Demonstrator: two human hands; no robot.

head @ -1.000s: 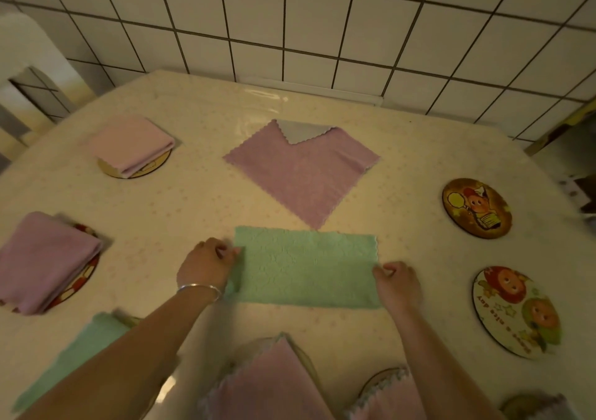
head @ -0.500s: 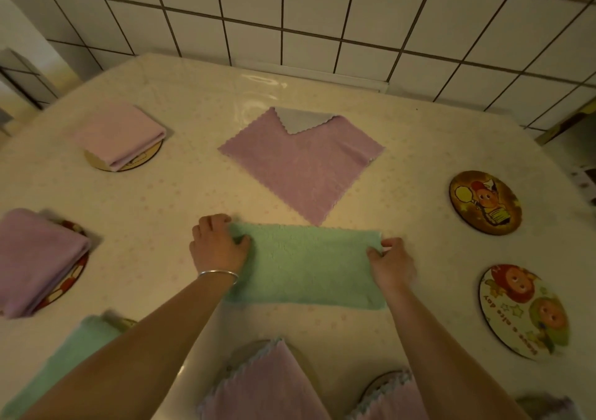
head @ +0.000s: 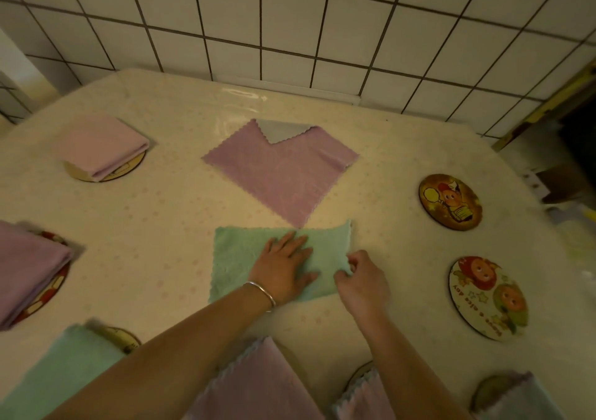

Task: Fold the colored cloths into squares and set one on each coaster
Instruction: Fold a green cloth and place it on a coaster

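Fingers (head: 350,260) of the right hand (head: 361,279) pinch the left-to-right green cloth (head: 235,258); left hand (head: 283,268) flat, spread.

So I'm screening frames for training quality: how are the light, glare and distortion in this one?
Head view: dim, warm yellowish light; a glare streak on the glossy table cover near the wall; wide-angle bowing of the tile lines; folded cloths at the left edge softly blurred; both hands and the green cloth fairly sharp.
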